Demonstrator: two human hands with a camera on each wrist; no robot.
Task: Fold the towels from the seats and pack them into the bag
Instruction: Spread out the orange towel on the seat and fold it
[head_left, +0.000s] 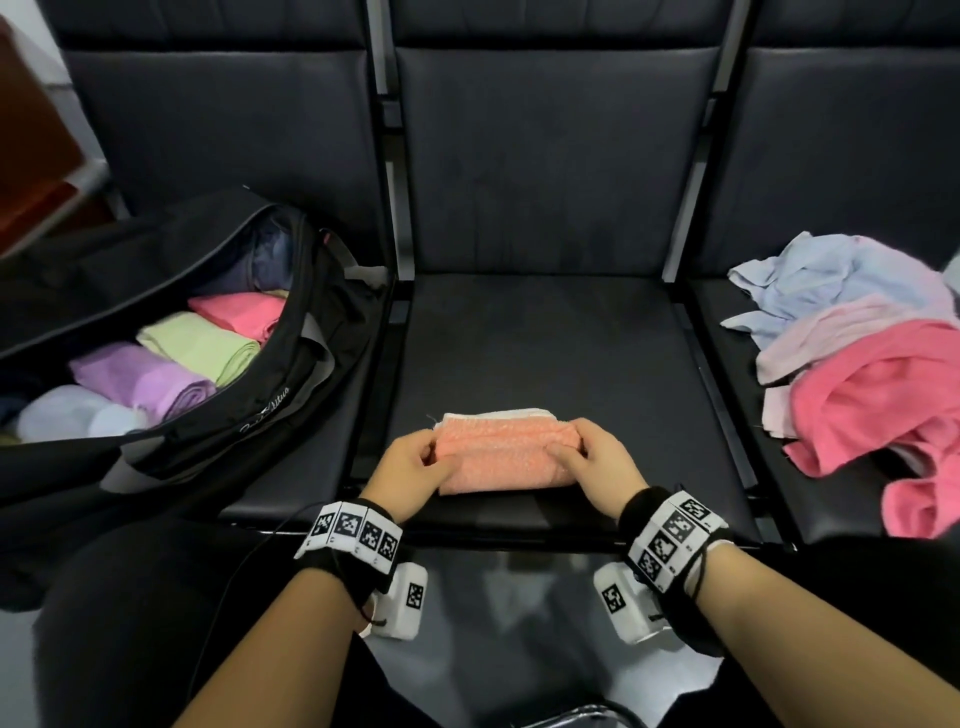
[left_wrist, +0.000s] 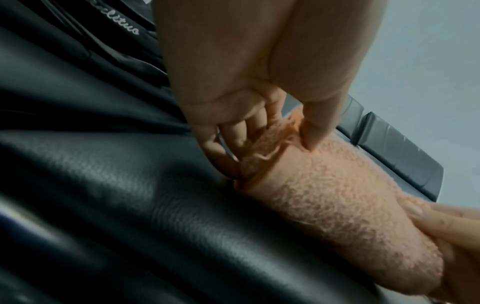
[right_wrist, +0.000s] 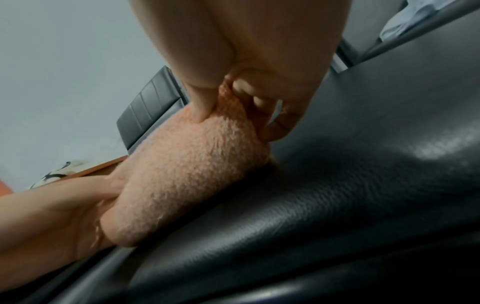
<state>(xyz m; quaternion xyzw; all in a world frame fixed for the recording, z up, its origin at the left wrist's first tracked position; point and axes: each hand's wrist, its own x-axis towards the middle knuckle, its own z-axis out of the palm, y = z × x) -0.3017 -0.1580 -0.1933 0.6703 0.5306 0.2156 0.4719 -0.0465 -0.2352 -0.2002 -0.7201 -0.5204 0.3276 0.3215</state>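
Left hand (head_left: 410, 464) and right hand (head_left: 605, 464) each pinch an end of the peach towel (head_left: 498, 457); roll evenly toward twelve o'clock, keeping both ends aligned.

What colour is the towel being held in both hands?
Peach-orange; the towel shows best in the head view, with a white edge along its far side.

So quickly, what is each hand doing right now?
Left hand: gripping the left end of the peach towel.
Right hand: gripping the towel's right end.
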